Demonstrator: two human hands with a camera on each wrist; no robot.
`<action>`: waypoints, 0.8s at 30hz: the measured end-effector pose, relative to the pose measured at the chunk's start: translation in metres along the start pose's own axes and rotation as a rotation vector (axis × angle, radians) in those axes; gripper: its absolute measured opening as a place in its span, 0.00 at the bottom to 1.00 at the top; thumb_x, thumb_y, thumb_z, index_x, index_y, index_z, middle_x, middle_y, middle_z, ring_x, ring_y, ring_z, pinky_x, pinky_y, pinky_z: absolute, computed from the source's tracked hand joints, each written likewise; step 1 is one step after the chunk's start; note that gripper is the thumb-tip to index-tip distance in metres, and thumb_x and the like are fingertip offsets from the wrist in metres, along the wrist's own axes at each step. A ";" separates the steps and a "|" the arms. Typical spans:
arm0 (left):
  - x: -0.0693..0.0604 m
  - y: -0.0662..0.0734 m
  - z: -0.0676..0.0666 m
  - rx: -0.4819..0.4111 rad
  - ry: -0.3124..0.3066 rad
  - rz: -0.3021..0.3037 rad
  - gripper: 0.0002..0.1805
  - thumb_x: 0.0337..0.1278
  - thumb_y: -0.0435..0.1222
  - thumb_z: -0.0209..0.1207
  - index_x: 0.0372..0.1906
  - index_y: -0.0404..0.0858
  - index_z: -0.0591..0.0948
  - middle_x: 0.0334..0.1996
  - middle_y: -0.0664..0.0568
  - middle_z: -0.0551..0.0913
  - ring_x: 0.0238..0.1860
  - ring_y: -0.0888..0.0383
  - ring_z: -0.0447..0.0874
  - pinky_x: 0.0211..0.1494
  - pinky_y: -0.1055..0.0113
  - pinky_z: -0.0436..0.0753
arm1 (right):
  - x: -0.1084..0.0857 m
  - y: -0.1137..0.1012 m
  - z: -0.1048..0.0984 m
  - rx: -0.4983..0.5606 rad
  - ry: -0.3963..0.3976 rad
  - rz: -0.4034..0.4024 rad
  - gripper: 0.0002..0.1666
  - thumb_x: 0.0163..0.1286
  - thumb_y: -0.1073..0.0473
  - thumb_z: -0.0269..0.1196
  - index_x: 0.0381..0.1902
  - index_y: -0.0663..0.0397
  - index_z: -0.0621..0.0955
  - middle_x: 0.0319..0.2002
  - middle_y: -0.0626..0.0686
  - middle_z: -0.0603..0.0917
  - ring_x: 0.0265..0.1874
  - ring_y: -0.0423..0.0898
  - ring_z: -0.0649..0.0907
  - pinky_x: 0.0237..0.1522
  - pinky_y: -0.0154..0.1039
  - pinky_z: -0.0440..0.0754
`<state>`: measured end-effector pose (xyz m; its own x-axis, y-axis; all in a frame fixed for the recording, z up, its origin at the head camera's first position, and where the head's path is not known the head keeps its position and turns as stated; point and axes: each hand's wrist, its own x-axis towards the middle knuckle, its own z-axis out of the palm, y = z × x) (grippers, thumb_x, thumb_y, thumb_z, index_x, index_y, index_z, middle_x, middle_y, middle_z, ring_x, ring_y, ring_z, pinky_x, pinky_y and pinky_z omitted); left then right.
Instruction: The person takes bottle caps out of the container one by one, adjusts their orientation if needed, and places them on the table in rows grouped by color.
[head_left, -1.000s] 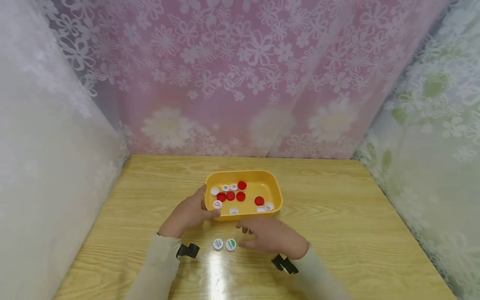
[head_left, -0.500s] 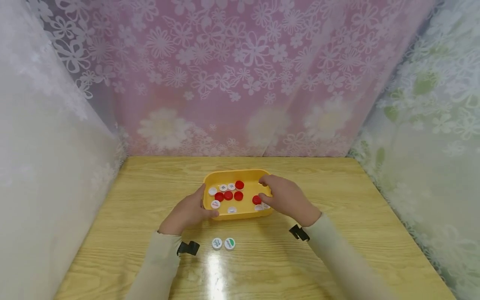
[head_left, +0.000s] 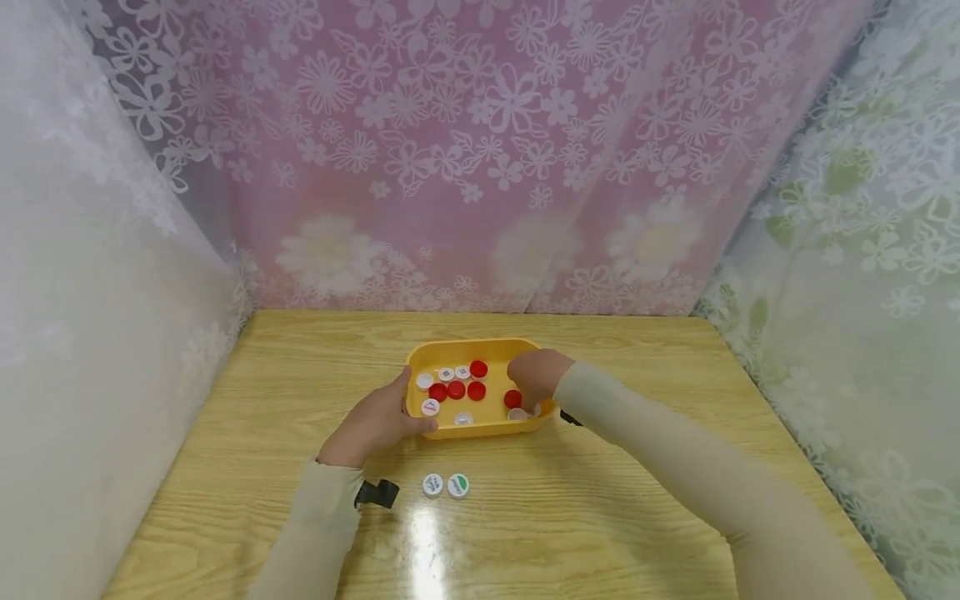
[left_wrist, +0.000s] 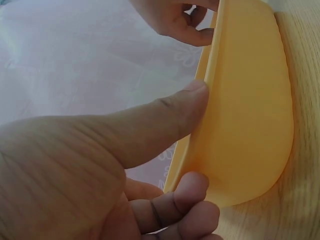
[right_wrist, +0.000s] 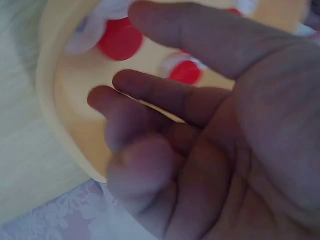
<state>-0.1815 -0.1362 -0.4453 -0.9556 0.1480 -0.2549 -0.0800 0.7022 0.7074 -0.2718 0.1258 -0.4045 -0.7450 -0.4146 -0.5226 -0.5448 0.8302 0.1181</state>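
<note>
A yellow plastic tray (head_left: 491, 410) with red and white bottle caps in it stands on the table. My left hand (head_left: 375, 427) holds its left end, thumb along the front wall and other fingers round the side; the left wrist view shows the thumb against the rim. My right hand (head_left: 538, 372) reaches into the tray's right end. In the right wrist view its thumb stands apart from bent fingers, with nothing between them. Below the hand lie a red cap (head_left: 513, 400) and a white cap (head_left: 517, 414). Several more caps, among them a red cap (head_left: 456, 390), lie further left.
Two printed white caps lie side by side on the table in front of the tray: a blue-lettered cap (head_left: 432, 485) and a green-and-white cap (head_left: 458, 486). The wooden table (head_left: 637, 517) is enclosed by flowered curtains (head_left: 480, 167) behind and on both sides.
My right hand has moved from beside the two table caps, up and right, then down into the tray's right end. My left hand keeps its hold on the tray.
</note>
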 end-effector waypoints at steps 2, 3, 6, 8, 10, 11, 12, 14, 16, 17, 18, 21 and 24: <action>0.000 0.000 -0.001 0.004 0.001 -0.001 0.61 0.56 0.51 0.74 0.85 0.41 0.49 0.79 0.42 0.63 0.75 0.40 0.65 0.74 0.38 0.65 | 0.008 -0.002 0.000 -0.104 -0.041 0.003 0.13 0.57 0.59 0.77 0.32 0.49 0.81 0.27 0.46 0.77 0.27 0.45 0.73 0.33 0.38 0.76; 0.000 0.000 -0.001 0.006 0.002 0.000 0.61 0.56 0.51 0.74 0.85 0.41 0.49 0.79 0.42 0.63 0.75 0.40 0.65 0.74 0.38 0.65 | 0.012 -0.003 0.001 -0.160 -0.057 -0.001 0.13 0.57 0.58 0.77 0.33 0.48 0.81 0.27 0.46 0.77 0.27 0.45 0.73 0.33 0.38 0.77; 0.001 0.000 -0.001 0.015 0.004 -0.001 0.60 0.56 0.51 0.74 0.84 0.41 0.49 0.79 0.43 0.63 0.75 0.40 0.66 0.74 0.38 0.65 | 0.019 -0.005 0.007 -0.269 -0.098 -0.010 0.13 0.64 0.49 0.73 0.36 0.49 0.81 0.26 0.47 0.77 0.26 0.45 0.73 0.33 0.38 0.76; 0.001 0.000 0.000 0.022 0.000 -0.001 0.60 0.56 0.52 0.74 0.84 0.41 0.49 0.79 0.43 0.63 0.75 0.40 0.65 0.74 0.38 0.65 | 0.023 -0.005 0.013 -0.296 -0.110 -0.022 0.17 0.68 0.43 0.70 0.36 0.49 0.81 0.26 0.48 0.76 0.25 0.45 0.72 0.32 0.38 0.74; 0.001 0.000 0.001 0.027 -0.003 0.001 0.60 0.56 0.52 0.74 0.84 0.41 0.49 0.79 0.43 0.63 0.76 0.40 0.65 0.74 0.39 0.65 | 0.025 -0.005 0.019 -0.302 -0.116 -0.037 0.22 0.70 0.37 0.66 0.36 0.50 0.80 0.26 0.48 0.75 0.25 0.45 0.72 0.32 0.39 0.73; 0.000 0.000 0.002 0.029 -0.005 0.004 0.60 0.57 0.52 0.74 0.84 0.41 0.49 0.79 0.43 0.63 0.76 0.40 0.64 0.74 0.39 0.65 | 0.027 -0.005 0.022 -0.305 -0.118 -0.047 0.24 0.71 0.35 0.64 0.35 0.50 0.79 0.26 0.48 0.75 0.25 0.45 0.72 0.32 0.39 0.73; 0.000 0.000 0.002 0.030 -0.007 0.007 0.60 0.57 0.52 0.74 0.84 0.40 0.49 0.79 0.43 0.63 0.76 0.39 0.65 0.74 0.39 0.65 | 0.028 -0.004 0.024 -0.305 -0.117 -0.055 0.22 0.72 0.38 0.64 0.35 0.51 0.80 0.26 0.48 0.76 0.25 0.45 0.72 0.33 0.39 0.73; 0.000 0.000 0.002 0.035 -0.010 0.015 0.60 0.57 0.52 0.73 0.84 0.40 0.49 0.79 0.42 0.63 0.76 0.39 0.64 0.74 0.39 0.65 | 0.030 -0.003 0.026 -0.278 -0.106 -0.064 0.19 0.71 0.42 0.67 0.34 0.50 0.80 0.27 0.48 0.77 0.26 0.46 0.73 0.34 0.38 0.74; -0.001 0.000 0.001 0.041 -0.008 0.020 0.60 0.58 0.52 0.73 0.84 0.40 0.49 0.79 0.42 0.63 0.76 0.39 0.65 0.74 0.39 0.66 | 0.033 0.000 0.027 -0.242 -0.096 -0.073 0.15 0.68 0.46 0.71 0.35 0.49 0.81 0.28 0.47 0.77 0.28 0.46 0.74 0.37 0.38 0.75; -0.001 0.000 0.001 0.042 -0.007 0.022 0.60 0.58 0.52 0.73 0.84 0.40 0.49 0.79 0.43 0.63 0.76 0.39 0.65 0.74 0.39 0.66 | 0.035 0.001 0.026 -0.216 -0.097 -0.078 0.13 0.66 0.48 0.73 0.35 0.48 0.81 0.29 0.47 0.78 0.29 0.46 0.74 0.37 0.38 0.75; -0.002 0.001 0.000 0.041 -0.006 0.022 0.60 0.58 0.52 0.73 0.84 0.40 0.49 0.79 0.43 0.63 0.76 0.39 0.65 0.74 0.39 0.66 | 0.037 0.003 0.024 -0.197 -0.100 -0.086 0.13 0.63 0.50 0.75 0.35 0.47 0.81 0.29 0.46 0.78 0.30 0.45 0.74 0.38 0.38 0.74; -0.001 0.000 -0.001 0.037 -0.004 0.022 0.60 0.58 0.52 0.73 0.84 0.40 0.48 0.79 0.42 0.63 0.76 0.39 0.64 0.74 0.39 0.66 | 0.042 0.008 0.019 -0.144 -0.144 -0.096 0.13 0.62 0.51 0.76 0.34 0.45 0.82 0.29 0.46 0.77 0.30 0.45 0.74 0.36 0.38 0.73; 0.000 -0.002 -0.001 0.036 -0.008 0.025 0.60 0.58 0.52 0.72 0.84 0.40 0.48 0.78 0.42 0.63 0.76 0.38 0.65 0.74 0.39 0.66 | 0.049 0.010 0.014 -0.131 -0.208 -0.096 0.12 0.62 0.52 0.77 0.30 0.44 0.82 0.28 0.45 0.76 0.28 0.44 0.75 0.32 0.37 0.74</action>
<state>-0.1814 -0.1384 -0.4456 -0.9547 0.1713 -0.2433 -0.0459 0.7231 0.6892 -0.3085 0.1186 -0.4408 -0.5996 -0.3919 -0.6977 -0.6643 0.7299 0.1610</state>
